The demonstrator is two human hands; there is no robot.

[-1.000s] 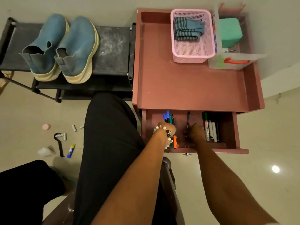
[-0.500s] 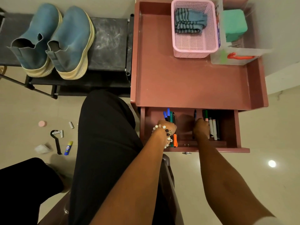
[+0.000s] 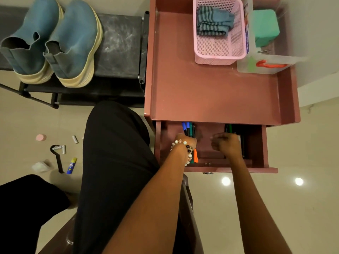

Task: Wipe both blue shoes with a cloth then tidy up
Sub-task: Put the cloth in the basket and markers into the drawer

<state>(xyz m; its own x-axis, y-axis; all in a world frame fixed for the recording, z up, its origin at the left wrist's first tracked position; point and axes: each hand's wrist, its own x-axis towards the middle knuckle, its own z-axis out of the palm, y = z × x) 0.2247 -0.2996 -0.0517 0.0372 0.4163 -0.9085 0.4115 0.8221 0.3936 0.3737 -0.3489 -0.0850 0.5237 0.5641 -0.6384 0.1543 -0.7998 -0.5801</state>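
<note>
Two blue shoes with cream soles stand side by side on a black rack, the left shoe (image 3: 31,37) touching the right shoe (image 3: 77,43). A striped blue cloth (image 3: 213,21) lies folded in a pink basket (image 3: 220,59) on the reddish desk (image 3: 211,92). Both hands are inside the open drawer (image 3: 256,143). My left hand (image 3: 185,142), with a bead bracelet on its wrist, is closed over a bunch of markers (image 3: 189,128) at the drawer's left. My right hand (image 3: 225,143) is curled into a fist over the dark markers (image 3: 229,128) at the right; I see nothing in it.
A clear container (image 3: 266,65) and a green block (image 3: 265,26) sit at the desk's back right. The black rack (image 3: 119,46) adjoins the desk's left side. Small litter lies on the floor, including a glue stick (image 3: 71,165) and a black strap (image 3: 57,158). My black-trousered leg (image 3: 113,162) fills the middle.
My right hand moved a pen from the drawer's middle to the right-hand group of markers and now sits fisted over them. The left hand stayed on its markers.
</note>
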